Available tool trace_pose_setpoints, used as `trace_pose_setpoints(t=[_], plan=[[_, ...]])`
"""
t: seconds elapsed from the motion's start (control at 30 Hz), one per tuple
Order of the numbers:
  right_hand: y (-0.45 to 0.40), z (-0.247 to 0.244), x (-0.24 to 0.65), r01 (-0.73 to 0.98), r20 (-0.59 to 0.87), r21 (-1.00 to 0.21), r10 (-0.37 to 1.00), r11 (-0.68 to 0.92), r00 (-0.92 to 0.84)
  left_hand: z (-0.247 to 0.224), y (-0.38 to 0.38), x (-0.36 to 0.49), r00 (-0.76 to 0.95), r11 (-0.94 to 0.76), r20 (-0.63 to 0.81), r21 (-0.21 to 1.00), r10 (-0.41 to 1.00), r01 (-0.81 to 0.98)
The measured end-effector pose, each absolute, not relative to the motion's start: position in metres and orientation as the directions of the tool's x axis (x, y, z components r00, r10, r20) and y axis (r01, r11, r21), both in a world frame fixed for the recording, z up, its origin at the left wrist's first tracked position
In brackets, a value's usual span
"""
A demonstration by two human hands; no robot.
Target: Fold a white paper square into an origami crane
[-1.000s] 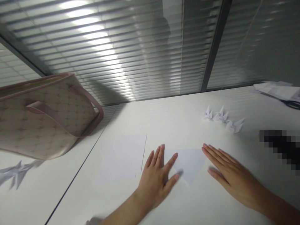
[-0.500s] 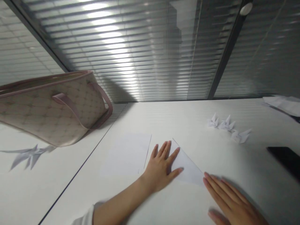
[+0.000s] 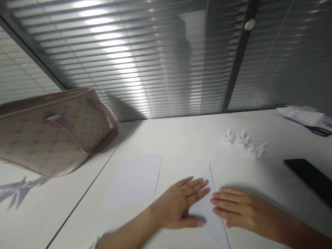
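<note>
On a white tabletop (image 3: pixel 181 138): folded paper triangle (image 3: pixel 214 230) between two flat hands.
Left hand (image 3: pixel 176 207) and right hand (image 3: pixel 241 207) lie open, fingers extended, pinching nothing, fingertips at the triangle's edges. A flat paper sheet (image 3: pixel 133 180) lies just left; three origami cranes (image 3: pixel 242 140) stand beyond, near a black phone (image 3: pixel 308 176); a beige tote bag (image 3: pixel 52 131) sits far left.

Head-worn view, facing forward and down
</note>
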State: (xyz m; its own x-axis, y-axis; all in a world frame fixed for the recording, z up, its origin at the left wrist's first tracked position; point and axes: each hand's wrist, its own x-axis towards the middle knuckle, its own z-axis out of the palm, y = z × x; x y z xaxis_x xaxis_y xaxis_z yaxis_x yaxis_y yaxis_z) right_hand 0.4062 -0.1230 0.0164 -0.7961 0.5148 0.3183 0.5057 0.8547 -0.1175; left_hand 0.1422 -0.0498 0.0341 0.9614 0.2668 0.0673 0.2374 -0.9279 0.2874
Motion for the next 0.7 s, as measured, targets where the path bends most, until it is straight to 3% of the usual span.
trace_pose_setpoints(t=[0.17, 0.33, 0.53, 0.7], plan=[[-0.107, 0.024, 0.400, 0.370, 0.397, 0.041, 0.324, 0.928, -0.859, 0.034, -0.051, 0.139, 0.956, -0.896, 0.039, 0.361, 0.291, 0.258], [-0.104, 0.017, 0.398, 0.382, 0.454, -0.010, 0.345, 0.924, -0.821, 0.032, -0.050, 0.138, 0.955, -0.908, 0.025, 0.317, 0.296, 0.273], [-0.104, -0.001, 0.385, 0.495, 0.498, -0.287, 0.569, 0.820, -0.654, 0.026, -0.054, 0.137, 0.953, -0.910, 0.055, 0.319, 0.297, 0.265], [-0.098, 0.000, 0.378, 0.634, 0.368, -0.621, 0.885, 0.461, -0.284, 0.011, -0.069, 0.147, 0.903, -0.923, 0.216, 0.191, 0.371, 0.333]])
